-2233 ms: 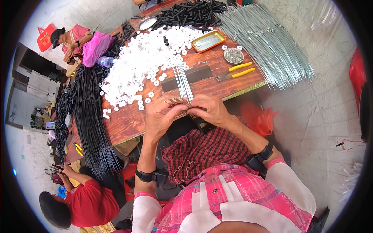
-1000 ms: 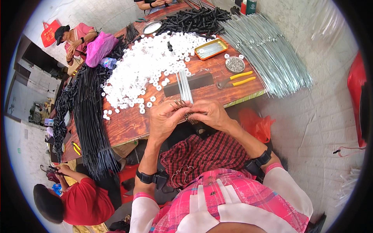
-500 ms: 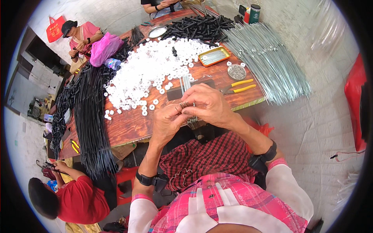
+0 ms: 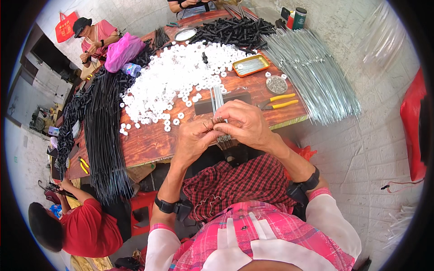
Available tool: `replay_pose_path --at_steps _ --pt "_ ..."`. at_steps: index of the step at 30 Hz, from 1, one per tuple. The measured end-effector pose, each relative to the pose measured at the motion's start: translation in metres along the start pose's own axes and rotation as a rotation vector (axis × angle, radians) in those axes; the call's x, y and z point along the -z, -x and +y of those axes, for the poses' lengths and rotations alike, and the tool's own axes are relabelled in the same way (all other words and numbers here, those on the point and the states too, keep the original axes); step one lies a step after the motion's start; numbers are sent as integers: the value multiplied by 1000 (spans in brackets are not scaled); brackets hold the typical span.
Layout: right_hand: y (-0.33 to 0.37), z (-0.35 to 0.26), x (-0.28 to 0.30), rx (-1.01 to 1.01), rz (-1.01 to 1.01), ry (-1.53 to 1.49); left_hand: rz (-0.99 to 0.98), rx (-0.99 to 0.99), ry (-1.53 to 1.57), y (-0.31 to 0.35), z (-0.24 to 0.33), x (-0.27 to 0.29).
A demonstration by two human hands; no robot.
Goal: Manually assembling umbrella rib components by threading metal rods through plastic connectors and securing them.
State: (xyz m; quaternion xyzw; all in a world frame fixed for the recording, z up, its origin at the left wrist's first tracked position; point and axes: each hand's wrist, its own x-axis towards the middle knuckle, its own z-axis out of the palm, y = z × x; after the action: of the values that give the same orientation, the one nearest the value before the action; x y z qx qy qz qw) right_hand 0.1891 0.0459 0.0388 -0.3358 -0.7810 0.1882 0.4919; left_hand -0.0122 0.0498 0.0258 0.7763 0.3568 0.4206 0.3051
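Note:
At the near edge of the table, my left hand point(image 4: 194, 139) and my right hand point(image 4: 246, 125) meet, fingertips pinched together. Between them is something small and brownish, too hidden to name. A row of thin metal rods point(image 4: 217, 95) passes beneath my fingers. Its far ends lie across a dark flat block point(image 4: 205, 107), and its near ends show below my hands, over my lap. Yellow-handled pliers point(image 4: 280, 101) lie to the right of my right hand. Beyond my hands spreads a large heap of small white rings point(image 4: 167, 86).
Long silvery rods point(image 4: 316, 72) cover the table's right side, near a yellow tin tray point(image 4: 251, 66) and a round dish point(image 4: 276, 84). Black rods point(image 4: 106, 131) hang over the left edge. Black tubular parts point(image 4: 235, 31) are piled at the back. Other people work around the table.
My hands stay together over the rods, with only a slight shift of the fingers. The whole view has moved a little. The person in red at lower left has shifted slightly.

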Motion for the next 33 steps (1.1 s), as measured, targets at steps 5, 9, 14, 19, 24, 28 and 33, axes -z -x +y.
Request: replay_pose_path --at_steps 5,9,14,19,24,28,33 --pt "-1 0 -3 20 11 11 -5 -44 -63 0 -6 0" --pt "0 3 -2 16 -5 0 -117 -12 -144 -5 4 8" --pt "1 1 -3 23 -6 -14 -230 -8 -105 -15 15 14" --pt "-1 -4 -5 12 8 -15 -272 101 -61 -15 2 12" --pt "1 -3 -4 -13 -14 20 -314 120 0 -18 13 22" --pt "2 4 -6 16 7 47 -172 167 53 -16 16 32" --pt "4 8 -10 49 62 -5 -102 74 166 -16 26 31"
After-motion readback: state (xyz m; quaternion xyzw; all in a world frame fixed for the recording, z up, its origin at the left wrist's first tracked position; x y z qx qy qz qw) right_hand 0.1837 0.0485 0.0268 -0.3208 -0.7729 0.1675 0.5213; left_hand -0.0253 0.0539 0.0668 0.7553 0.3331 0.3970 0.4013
